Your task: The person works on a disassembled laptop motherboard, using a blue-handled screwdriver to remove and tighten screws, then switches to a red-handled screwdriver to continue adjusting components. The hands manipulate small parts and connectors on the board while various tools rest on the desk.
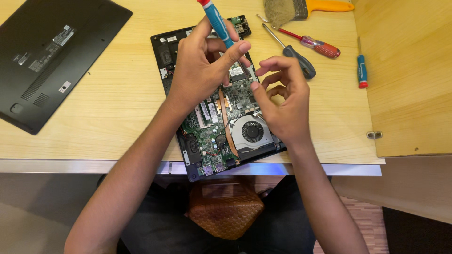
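While the opened laptop [214, 127] lies at centre frame with its near end over the table edge [94, 160], I see my left hand [200, 70] pinching a blue screwdriver [217, 21] upright above it; my right hand [282, 101] hovers beside, fingers curled, holding nothing; free table stays at the left, before the black cover [47, 56].

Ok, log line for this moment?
left hand: grips blue screwdriver | right hand: empty, over opened laptop | fan exposed
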